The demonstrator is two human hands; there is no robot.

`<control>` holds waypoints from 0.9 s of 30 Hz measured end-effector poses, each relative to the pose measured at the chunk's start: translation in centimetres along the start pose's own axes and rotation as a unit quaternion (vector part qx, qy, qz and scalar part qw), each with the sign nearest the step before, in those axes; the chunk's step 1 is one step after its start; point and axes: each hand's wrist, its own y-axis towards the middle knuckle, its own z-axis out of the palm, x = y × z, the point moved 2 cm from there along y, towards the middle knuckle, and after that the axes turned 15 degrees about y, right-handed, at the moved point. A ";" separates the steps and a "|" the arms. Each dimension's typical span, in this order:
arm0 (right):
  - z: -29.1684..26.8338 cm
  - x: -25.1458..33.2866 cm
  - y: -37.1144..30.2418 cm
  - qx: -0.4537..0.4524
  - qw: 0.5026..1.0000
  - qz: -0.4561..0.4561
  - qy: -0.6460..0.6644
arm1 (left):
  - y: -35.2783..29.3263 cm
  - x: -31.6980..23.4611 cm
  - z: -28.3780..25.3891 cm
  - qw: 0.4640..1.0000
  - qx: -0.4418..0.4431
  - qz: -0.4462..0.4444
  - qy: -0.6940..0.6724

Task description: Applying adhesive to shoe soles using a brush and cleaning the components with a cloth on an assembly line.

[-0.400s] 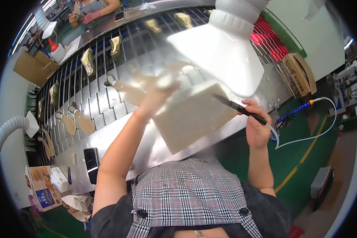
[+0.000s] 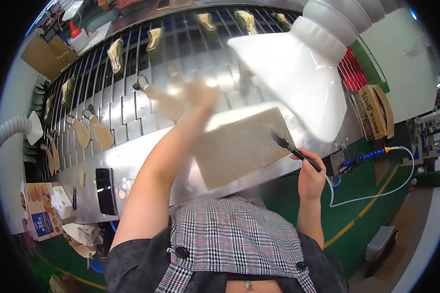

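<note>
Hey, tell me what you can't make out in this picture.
In the head view:
Left hand: blur hides whether it holds anything.
Brush tip: too blurred to tell if it touches the cardboard.
Slatted conveyor: partly hidden by the white hood.
Co-worker: mostly cut off by the upper edge.

Left hand point(image 2: 203, 94) blurred, far forward; right hand point(image 2: 311, 171) curled, closer in.

Black smartphone point(image 2: 105, 191) on the metal counter point(image 2: 88, 211); red-topped white bottle point(image 2: 78, 41) near brown cardboard point(image 2: 41, 53), upper left; yellow line point(image 2: 362, 213) on green floor point(image 2: 353, 183).
</note>
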 end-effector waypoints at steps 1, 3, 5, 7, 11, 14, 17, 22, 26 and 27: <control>-0.4 0.0 -0.1 -0.018 1.000 0.004 -0.002 | 0.5 0.5 -1.4 0.997 -0.034 -0.058 0.030; -0.4 -0.2 -0.3 -0.026 1.000 0.008 -0.003 | 2.5 2.4 -3.3 0.982 -0.053 -0.180 0.029; 0.4 -0.6 -0.3 -0.049 0.999 0.017 -0.004 | 4.8 4.8 -3.1 0.982 -0.058 -0.181 0.016; 2.7 -1.0 -0.1 -0.031 0.999 0.025 0.003 | 7.8 9.7 -2.9 0.978 -0.073 -0.194 0.009; 4.9 -1.4 0.0 -0.060 0.996 0.048 0.051 | 8.2 8.7 -4.8 0.953 0.112 -0.100 -0.264; 5.0 -1.3 0.2 -0.109 0.983 0.064 0.130 | 3.1 2.9 -14.1 0.845 0.199 -0.030 -0.495; 7.5 -1.9 0.2 -0.067 0.963 0.134 0.224 | -3.4 3.4 -21.0 0.710 0.244 0.075 -0.656; 14.0 -3.4 -0.7 -0.024 0.943 0.210 0.256 | -15.1 4.7 -23.7 0.464 0.319 0.072 -0.824; 19.7 -3.3 -3.3 0.059 0.971 0.176 0.153 | -20.1 5.1 -24.4 0.470 0.325 0.066 -0.818; 21.2 -2.6 -4.3 0.138 0.989 0.056 -0.016 | -21.0 4.8 -25.2 0.475 0.324 0.067 -0.815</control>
